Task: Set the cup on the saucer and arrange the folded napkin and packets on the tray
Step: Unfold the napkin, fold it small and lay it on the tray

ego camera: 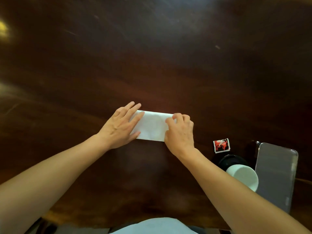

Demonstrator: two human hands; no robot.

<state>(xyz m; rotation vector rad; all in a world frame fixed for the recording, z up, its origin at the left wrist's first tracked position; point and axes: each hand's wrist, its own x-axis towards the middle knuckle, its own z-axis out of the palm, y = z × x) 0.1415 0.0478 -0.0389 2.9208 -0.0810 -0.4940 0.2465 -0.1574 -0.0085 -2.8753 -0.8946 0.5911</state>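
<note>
A white folded napkin (152, 126) lies flat on the dark wooden table (152, 65) in the middle of the view. My left hand (120, 127) rests flat on its left end with the fingers spread. My right hand (181, 132) pinches the napkin's right end between curled fingers and thumb. To the right, a red packet (221, 145) lies on the table. Below it a white cup (243, 176) stands beside a dark saucer (229, 162). A grey metal tray (276, 174) sits at the far right, partly hidden by the cup.
The table's near edge (118, 220) runs along the bottom, with my lap below it. Bare dark wood stretches across the far half and the left side.
</note>
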